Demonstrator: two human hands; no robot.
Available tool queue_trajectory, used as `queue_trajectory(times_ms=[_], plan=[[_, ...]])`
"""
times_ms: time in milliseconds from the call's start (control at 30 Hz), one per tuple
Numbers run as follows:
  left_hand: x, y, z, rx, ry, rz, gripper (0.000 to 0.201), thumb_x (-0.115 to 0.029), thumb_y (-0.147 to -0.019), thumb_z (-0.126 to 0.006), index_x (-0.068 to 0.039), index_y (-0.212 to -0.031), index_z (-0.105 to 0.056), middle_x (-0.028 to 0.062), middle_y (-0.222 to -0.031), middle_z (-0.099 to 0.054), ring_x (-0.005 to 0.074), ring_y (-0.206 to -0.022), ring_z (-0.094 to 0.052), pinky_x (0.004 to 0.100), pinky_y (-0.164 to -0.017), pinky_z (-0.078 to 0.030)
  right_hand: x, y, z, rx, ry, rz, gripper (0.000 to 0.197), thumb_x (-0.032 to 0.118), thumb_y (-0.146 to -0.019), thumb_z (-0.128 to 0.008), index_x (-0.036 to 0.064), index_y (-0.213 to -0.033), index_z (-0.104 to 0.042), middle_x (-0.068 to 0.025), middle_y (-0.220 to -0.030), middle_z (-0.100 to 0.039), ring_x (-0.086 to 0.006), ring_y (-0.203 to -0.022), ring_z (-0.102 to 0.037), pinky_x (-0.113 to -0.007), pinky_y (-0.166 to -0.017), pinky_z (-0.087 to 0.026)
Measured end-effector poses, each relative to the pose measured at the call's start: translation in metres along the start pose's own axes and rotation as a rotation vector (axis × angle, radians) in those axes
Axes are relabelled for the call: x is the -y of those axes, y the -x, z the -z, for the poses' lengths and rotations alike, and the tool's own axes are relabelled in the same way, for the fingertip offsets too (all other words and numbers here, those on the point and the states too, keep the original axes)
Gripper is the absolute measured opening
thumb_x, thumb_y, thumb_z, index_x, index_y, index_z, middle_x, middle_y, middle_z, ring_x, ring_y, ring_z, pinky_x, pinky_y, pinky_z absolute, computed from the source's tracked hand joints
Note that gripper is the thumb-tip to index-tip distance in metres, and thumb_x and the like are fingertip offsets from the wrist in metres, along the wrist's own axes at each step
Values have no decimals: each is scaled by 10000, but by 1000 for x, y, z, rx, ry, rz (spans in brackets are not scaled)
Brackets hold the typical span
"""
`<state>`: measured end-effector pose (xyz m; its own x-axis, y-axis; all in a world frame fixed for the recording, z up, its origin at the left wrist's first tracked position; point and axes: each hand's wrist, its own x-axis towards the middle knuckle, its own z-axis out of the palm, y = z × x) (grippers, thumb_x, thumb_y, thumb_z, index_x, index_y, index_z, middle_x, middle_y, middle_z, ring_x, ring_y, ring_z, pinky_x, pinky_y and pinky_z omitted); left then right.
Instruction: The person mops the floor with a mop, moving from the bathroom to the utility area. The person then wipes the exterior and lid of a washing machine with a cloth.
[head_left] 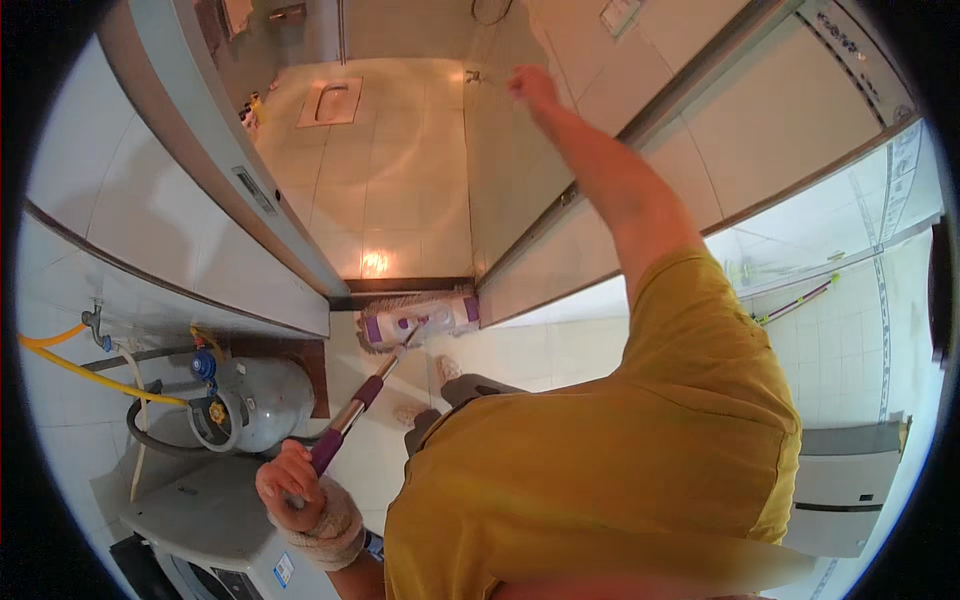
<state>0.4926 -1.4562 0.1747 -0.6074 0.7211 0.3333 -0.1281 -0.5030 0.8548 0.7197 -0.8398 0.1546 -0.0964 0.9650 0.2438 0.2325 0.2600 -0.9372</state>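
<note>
Mop in one hand, the other stretched toward the wall

From where I stand, the flat mop slants from the lower left of the frame to the doorway at the centre, its shaggy head lying on the floor by the dark sill. I'd expect it to be light for its length, with a stiff pole and a soft, floppy fringe that drags more if wet. The purple grip sections look the best place to hold; the bare shiny tube might slip in damp fingers.

The left hand, lower left, is curled around the upper end of the pole, fingers folded in. The right hand, top centre, reaches out near the tiled wall; its fingers look bent, but I can't make out whether they touch or hold anything.
</note>
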Motion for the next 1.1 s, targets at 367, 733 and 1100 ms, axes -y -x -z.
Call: queue_trajectory(times_ms=[367, 733, 1100], plan=[[-1, -12, -38, -376, -64, 43, 341, -308, -939, -358, -162, -630, -354, -33, -429, -334, 87, -441, -295, 315, -716, -317, 69, -114, 85, -113, -204, -98, 377, 189, -939, -343, 41, -1285, -340, -151, -817, -635, -248, -672, -628, -350, -579, -504], [12, -11, -37, -311, 4, -41, 355, -316, -946, -370, -164, -625, -371, -38, -409, -323, 78, -392, -260, 301, -700, -324, 64, -211, 119, -316, -280, 29, 333, 165, -915, -351, 71, -1232, -389, -164, -850, -635, -273, -696, -636, -380, -639, -511], [3, -3, -35, -212, 77, -3, 300, -305, -936, -392, -169, -670, -364, -48, -475, -352, 98, -456, -327, 333, -874, -354, 181, -80, 70, -414, 206, -334, 210, 194, -895, -466, 16, -960, -555, -90, -770, -594, -211, -647, -565, -339, -590, -478]])
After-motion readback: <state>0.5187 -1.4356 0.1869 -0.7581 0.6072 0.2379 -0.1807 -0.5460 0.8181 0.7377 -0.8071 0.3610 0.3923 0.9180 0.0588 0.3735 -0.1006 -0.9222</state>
